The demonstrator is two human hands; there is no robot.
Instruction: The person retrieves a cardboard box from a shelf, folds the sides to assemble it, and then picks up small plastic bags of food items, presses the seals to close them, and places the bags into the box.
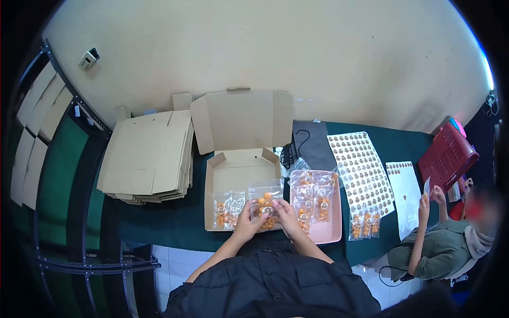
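Both of my hands hold a clear plastic snack pouch (265,197) with orange, rounded pieces and a round label. My left hand (248,223) grips its left side, and my right hand (287,217) grips its right side. The pouch is over the front of an open cardboard box (243,168), whose lid stands raised at the back. Similar pouches (228,209) lie in the box's front left. Just right of my hands, a pink tray (332,231) holds several labelled pouches (323,204).
A stack of flat cardboard boxes (143,153) rises at left. Sticker sheets (363,172) and pouches (365,225) lie right of the tray. Farther right, a co-worker (445,244) holds a small pouch near a maroon basket (448,156). Metal shelving (79,212) stands at far left.
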